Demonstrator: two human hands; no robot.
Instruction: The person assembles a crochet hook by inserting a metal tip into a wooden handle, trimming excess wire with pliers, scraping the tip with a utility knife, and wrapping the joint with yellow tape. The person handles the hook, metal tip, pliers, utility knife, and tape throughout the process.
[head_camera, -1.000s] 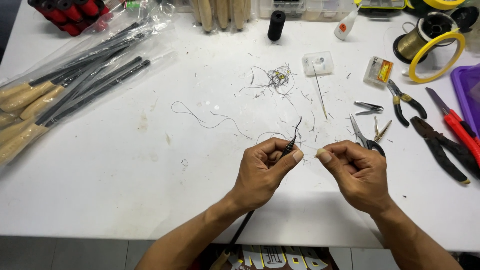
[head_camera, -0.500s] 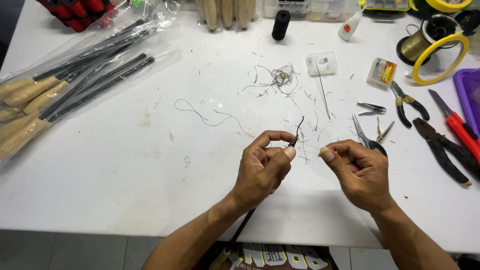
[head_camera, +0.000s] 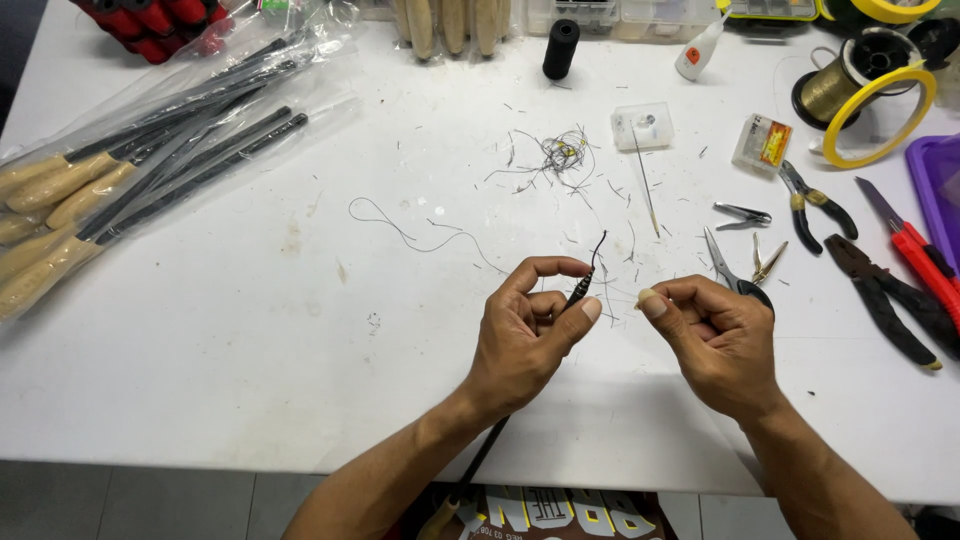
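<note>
Centrally, left hand (head_camera: 530, 330) pinches a thin black rod (head_camera: 583, 287); right hand (head_camera: 715, 335) is closed, beside clear bagged rods (head_camera: 150, 170).

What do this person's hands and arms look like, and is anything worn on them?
Both forearms are bare up to the frame's edge: no sleeves, gloves, watch or bracelets. The left hand and right hand show no rings on the visible fingers. Fingernails are short and unpainted.

Craft/repair workshop, prob. rod-building bench. White worktop (head_camera: 200, 340) carries pliers (head_camera: 815, 198) and cutters (head_camera: 885, 295) at right edge, thread spool (head_camera: 561, 48) at far edge, bagged rod blanks w/ cork grips (head_camera: 130, 170) at left edge, thread offcuts (head_camera: 560, 155) mid-worktop.
</note>
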